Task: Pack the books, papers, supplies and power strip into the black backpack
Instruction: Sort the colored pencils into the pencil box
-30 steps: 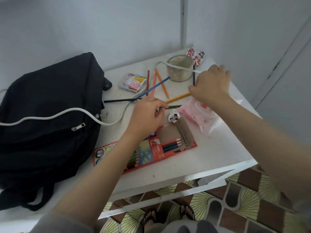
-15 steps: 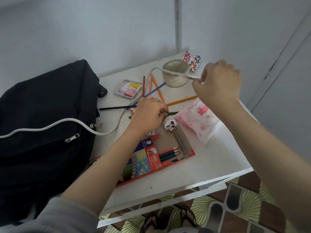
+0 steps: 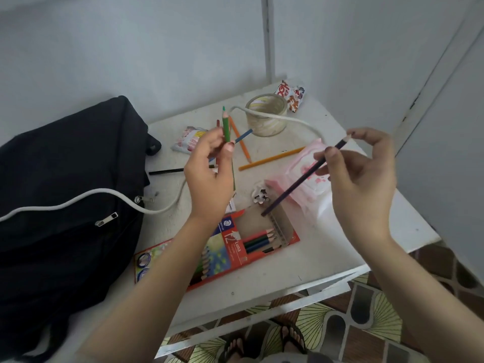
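Left hand [image 3: 209, 179] came up off the table [image 3: 327, 252] with the green pencil [image 3: 226, 127], which had lain flat near it; the pencil ended upright, tip up, gripped between thumb and fingers. Right hand [image 3: 364, 184] drew back from the far side by the cup [image 3: 265, 121] and rose, pinching a dark purple pencil [image 3: 306, 176] aslant, sharpened end at the fingertips, blunt end over the pencil box [image 3: 235, 247]. No dark pencil remained beside the cup.

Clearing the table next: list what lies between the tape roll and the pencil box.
In the head view, an orange pencil, a yellow pencil and the white plug lie between the tape roll and the pencil box.
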